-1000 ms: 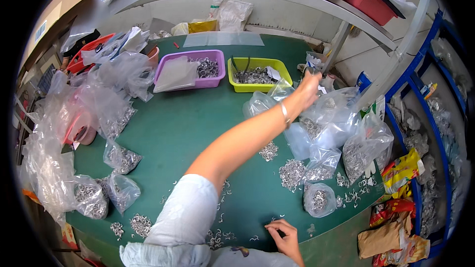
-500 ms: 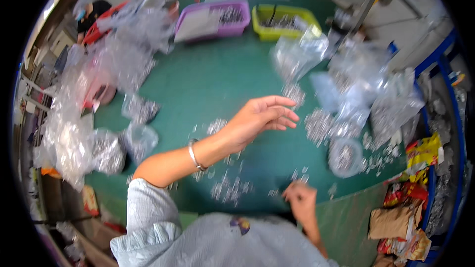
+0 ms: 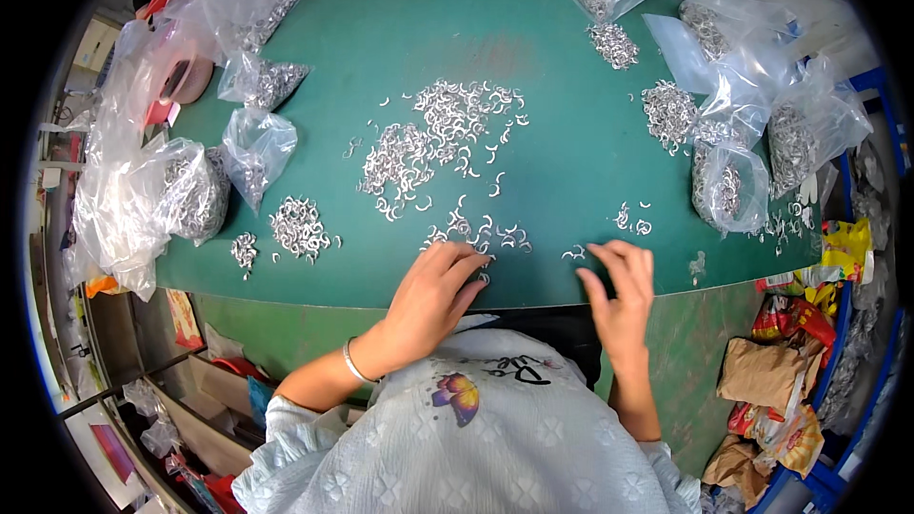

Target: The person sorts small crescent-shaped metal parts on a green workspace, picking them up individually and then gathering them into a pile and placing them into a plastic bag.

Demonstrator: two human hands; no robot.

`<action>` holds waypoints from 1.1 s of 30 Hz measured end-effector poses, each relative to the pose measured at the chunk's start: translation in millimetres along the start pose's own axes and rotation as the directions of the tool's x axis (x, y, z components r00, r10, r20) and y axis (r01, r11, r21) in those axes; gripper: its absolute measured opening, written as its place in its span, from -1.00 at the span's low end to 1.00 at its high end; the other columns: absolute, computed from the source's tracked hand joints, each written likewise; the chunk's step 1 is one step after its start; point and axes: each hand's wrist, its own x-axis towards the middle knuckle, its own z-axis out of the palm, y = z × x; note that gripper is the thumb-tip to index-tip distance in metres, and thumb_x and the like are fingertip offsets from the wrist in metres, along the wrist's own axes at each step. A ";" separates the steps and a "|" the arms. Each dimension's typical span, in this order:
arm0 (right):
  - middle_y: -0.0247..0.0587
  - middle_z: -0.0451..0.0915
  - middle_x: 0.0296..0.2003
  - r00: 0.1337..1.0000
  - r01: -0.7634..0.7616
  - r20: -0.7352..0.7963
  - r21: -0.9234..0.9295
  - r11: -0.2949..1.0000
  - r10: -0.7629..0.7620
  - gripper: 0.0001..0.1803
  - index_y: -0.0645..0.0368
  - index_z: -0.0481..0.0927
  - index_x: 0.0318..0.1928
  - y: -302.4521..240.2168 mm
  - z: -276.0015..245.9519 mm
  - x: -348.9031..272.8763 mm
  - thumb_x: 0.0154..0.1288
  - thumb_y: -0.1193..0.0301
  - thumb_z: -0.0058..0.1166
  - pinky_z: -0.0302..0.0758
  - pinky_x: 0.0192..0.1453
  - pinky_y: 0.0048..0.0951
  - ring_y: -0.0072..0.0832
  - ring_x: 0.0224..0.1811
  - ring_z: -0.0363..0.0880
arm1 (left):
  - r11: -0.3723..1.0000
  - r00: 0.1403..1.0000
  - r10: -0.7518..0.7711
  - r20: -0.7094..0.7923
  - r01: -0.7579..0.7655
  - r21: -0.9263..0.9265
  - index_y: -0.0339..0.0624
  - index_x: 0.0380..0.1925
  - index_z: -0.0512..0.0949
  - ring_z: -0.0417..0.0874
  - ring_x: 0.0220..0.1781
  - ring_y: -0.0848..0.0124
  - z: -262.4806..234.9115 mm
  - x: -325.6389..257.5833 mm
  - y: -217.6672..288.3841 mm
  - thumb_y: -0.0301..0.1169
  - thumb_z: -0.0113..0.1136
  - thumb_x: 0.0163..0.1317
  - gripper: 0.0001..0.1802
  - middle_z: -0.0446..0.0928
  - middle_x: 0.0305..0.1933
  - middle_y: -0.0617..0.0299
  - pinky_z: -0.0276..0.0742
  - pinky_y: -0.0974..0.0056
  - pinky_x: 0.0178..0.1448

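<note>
Small silver, curved metal pieces lie in heaps on the green table. My left hand (image 3: 436, 287) is at the near edge, its fingers bent toward the thumb round a curved metal piece (image 3: 484, 277). Just beyond its fingertips is a loose group of curved pieces (image 3: 509, 238). To the right, my right hand (image 3: 621, 293) holds nothing, thumb and fingers apart. A few curved pieces (image 3: 573, 253) lie by its fingertips, and another small cluster (image 3: 624, 217) sits farther off. The large double heap (image 3: 447, 124) spreads over the middle of the table.
Smaller heaps (image 3: 300, 228) lie at the left. Clear plastic bags of metal pieces (image 3: 195, 195) crowd the left side, and more bags (image 3: 731, 186) stand at the right beside a heap (image 3: 668, 114). Below the right edge are a brown paper bag (image 3: 762, 371) and a blue rack (image 3: 838, 324).
My left hand has come back from over the right middle of the table to the near edge. My right hand has shifted slightly right and away from me. The view has tilted down.
</note>
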 end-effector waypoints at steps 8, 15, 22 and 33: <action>-0.28 0.53 -0.32 0.992 0.041 -0.112 -0.173 0.984 -0.061 -0.83 0.16 0.64 -0.36 20.4 17.4 4.8 -0.01 0.55 0.34 0.31 -0.18 -0.31 -0.31 -0.24 0.45 | 0.996 0.985 -0.048 -0.168 0.060 0.071 -0.25 -0.10 0.57 0.48 -0.09 0.15 9.8 -16.5 -4.4 -0.63 0.34 0.01 -0.62 0.47 -0.09 0.11 0.41 0.15 0.01; -0.15 0.53 -0.17 0.982 -0.056 -0.188 -0.190 0.980 0.019 -0.72 0.22 0.62 -0.18 42.1 -6.9 12.5 0.04 0.54 0.34 0.36 0.01 -0.25 -0.21 -0.10 0.43 | 0.995 0.971 -0.050 -0.235 0.068 0.070 -0.21 -0.11 0.58 0.49 -0.07 0.21 17.8 -16.7 -6.7 -0.64 0.34 -0.01 -0.61 0.48 -0.03 0.13 0.39 0.16 0.00; -0.16 0.49 0.12 0.936 0.250 0.281 -0.110 0.962 -0.211 -0.51 0.20 0.55 0.09 -2.7 16.8 21.4 0.11 0.38 0.27 0.22 0.27 -0.12 -0.13 0.29 0.36 | 0.965 0.980 0.054 -0.192 -0.001 0.264 -0.17 -0.06 0.56 0.40 0.22 0.12 20.3 -9.4 -6.8 -0.48 0.35 0.04 -0.60 0.40 0.21 0.10 0.29 -0.01 0.17; -0.13 0.60 -0.08 0.992 0.107 0.071 -0.107 0.988 -0.100 -0.77 0.23 0.62 -0.12 2.2 6.0 21.0 0.18 0.54 0.13 0.32 0.12 -0.19 -0.16 0.02 0.51 | 0.971 0.995 0.019 -0.100 0.005 0.237 -0.18 -0.01 0.55 0.23 0.44 0.04 30.3 -10.8 -15.7 -0.51 0.26 0.13 -0.63 0.30 0.36 0.09 -0.01 -0.44 0.37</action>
